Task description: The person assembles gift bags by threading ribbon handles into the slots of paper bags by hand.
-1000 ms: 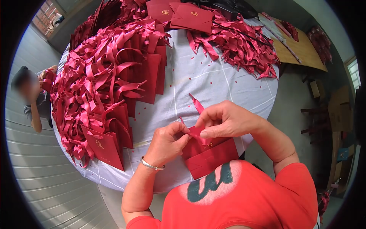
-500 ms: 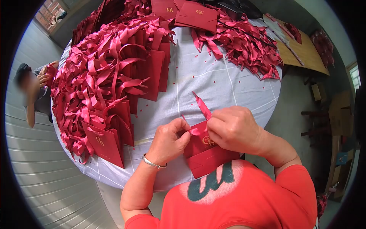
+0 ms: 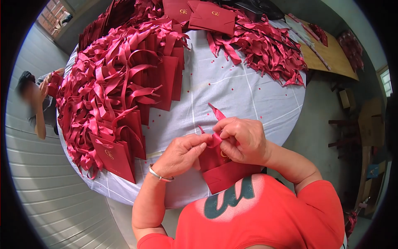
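A flat red paper bag (image 3: 226, 176) with gold lettering lies at the table's near edge, close to my body. Above its upper part, my left hand (image 3: 184, 152) pinches a pink-red ribbon (image 3: 216, 140) between thumb and forefinger. From the right, my right hand (image 3: 243, 140) grips the same ribbon, its fingers curled and closed. One ribbon tail sticks out beyond my right hand across the cloth. Both hands nearly meet over the bag and partly hide the gold lettering.
Many red bags with ribbon handles (image 3: 112, 83) crowd the table's left side. A heap of loose ribbons (image 3: 269, 54) lies at the far right, beside several flat red bags (image 3: 212, 17). Small red dots speckle the white cloth (image 3: 215, 89). Another person (image 3: 37, 95) is at the left.
My right hand has turned and lifted slightly, showing more ribbon between both hands. My left hand has shifted a little, its fingers stretching toward the right hand. The bag stays in place.
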### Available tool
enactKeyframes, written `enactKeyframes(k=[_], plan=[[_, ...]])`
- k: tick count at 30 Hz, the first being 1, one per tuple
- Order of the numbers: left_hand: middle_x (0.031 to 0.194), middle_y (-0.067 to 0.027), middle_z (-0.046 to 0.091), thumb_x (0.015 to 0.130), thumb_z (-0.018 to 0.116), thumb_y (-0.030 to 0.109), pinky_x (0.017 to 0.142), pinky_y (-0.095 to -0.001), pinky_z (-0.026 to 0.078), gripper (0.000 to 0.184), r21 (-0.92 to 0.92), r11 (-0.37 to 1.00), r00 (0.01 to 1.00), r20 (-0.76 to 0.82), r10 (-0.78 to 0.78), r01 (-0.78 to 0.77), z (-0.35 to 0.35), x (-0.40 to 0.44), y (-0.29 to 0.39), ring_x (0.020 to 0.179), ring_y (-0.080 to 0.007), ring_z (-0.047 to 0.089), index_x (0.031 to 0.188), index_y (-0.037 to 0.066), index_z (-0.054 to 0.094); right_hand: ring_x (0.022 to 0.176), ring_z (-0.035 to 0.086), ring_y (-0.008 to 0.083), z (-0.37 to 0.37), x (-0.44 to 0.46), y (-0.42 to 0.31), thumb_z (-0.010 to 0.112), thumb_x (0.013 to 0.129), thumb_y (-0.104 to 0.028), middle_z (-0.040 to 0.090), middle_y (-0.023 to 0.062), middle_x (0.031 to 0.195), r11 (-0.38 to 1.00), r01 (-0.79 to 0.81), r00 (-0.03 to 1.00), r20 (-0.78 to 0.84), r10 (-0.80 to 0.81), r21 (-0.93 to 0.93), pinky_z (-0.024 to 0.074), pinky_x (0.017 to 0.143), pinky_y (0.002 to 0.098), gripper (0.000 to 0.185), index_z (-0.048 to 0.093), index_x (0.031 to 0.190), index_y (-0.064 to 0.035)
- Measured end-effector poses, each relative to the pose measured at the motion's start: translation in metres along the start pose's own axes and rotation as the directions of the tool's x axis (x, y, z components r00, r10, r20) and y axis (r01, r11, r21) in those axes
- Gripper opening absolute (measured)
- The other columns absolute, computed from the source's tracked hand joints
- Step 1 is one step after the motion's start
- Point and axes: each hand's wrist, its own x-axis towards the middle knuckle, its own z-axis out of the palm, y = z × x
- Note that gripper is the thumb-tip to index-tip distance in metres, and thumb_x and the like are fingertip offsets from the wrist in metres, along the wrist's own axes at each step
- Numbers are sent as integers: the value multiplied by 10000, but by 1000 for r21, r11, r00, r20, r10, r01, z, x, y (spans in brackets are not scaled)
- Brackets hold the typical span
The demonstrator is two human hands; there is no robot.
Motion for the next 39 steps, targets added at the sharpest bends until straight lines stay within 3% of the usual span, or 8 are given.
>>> enactKeyframes(k=[9,12,19,24,29,33,34,39], plan=[[802,-28,641,967,610,93,509,-251,480,163,188,982,999,-20,38,-34,6,1,1,555,-75,600,1087,6,678,502,528,96,-9,1,1,711,695,64,645,91,910,981,-117,992,56,109,157,418,458,229,321,533,936,-51],[712,-8,615,957,628,93,491,-246,458,118,186,982,999,-28,-21,26,7,2,3,538,-69,592,1023,7,674,622,463,22,-32,9,3,746,712,43,572,2,1026,755,-533,838,361,409,382,360,541,178,404,571,1065,-47],[701,-2,611,955,629,90,482,-235,444,101,185,982,997,-68,-39,51,8,2,1,520,-62,581,985,1,663,699,498,12,-60,-7,47,694,835,40,620,3,1013,549,-669,725,280,629,501,434,642,182,288,585,1096,-17],[704,-5,615,952,629,82,482,-234,447,97,187,981,998,-62,-29,40,8,3,0,521,-62,582,983,-2,665,768,548,13,-55,-13,44,680,895,-27,621,-18,864,460,-794,604,427,673,397,450,662,182,96,640,982,-21],[719,-23,623,934,641,54,484,-244,455,79,197,980,997,-74,4,11,10,2,1,516,-69,585,973,-10,667,748,579,60,-38,1,49,697,871,-22,629,1,840,637,-700,708,430,560,323,474,656,218,72,671,939,-25],[726,-37,623,929,640,40,485,-250,457,74,216,976,997,-77,28,-11,10,1,1,511,-78,589,978,-9,666,885,622,213,-15,30,61,747,753,-18,650,68,950,959,-229,871,475,126,165,513,777,328,193,711,933,-76],[729,-42,623,928,640,35,485,-253,458,73,236,971,996,-76,51,-31,10,1,1,509,-82,590,980,-8,666,951,616,262,-8,36,62,761,711,-26,648,88,994,993,-26,863,504,-36,116,513,828,365,244,723,940,-99],[757,-53,626,922,643,26,488,-259,460,70,263,963,995,-68,75,-55,9,0,1,511,-94,598,980,-7,664,962,578,282,21,49,66,740,686,-59,615,75,962,982,76,773,611,-167,171,494,838,387,196,747,868,-132]])
